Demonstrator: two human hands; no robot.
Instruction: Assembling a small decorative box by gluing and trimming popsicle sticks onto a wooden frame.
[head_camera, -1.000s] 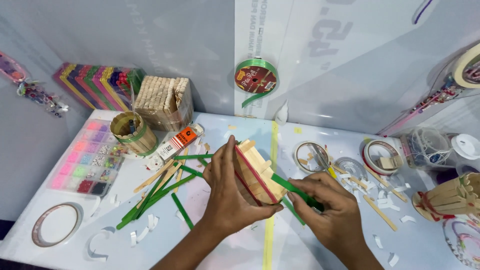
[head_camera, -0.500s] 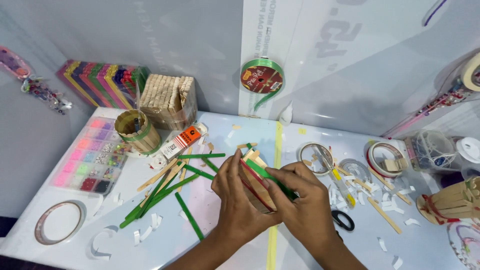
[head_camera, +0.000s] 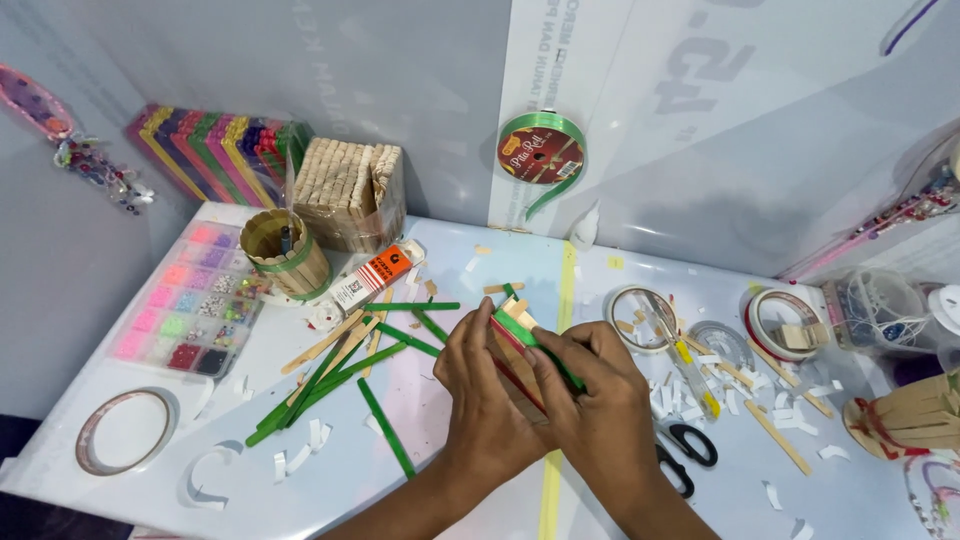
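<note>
Both hands meet mid-desk (head_camera: 700, 300): left hand (head_camera: 490, 400) grips a small stick frame (head_camera: 515, 335) with red edge; right hand (head_camera: 600, 405) presses a green stick (head_camera: 540, 345) onto it. Loose green sticks (head_camera: 330, 385) lie left, scissors (head_camera: 685, 450) right.

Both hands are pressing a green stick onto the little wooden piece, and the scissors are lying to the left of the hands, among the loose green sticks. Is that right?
Not quite. In the head view the scissors lie to the right of the hands, near the white paper scraps, not among the loose green sticks on the left. The rest holds: left hand and right hand press a green stick onto the wooden piece.
</note>
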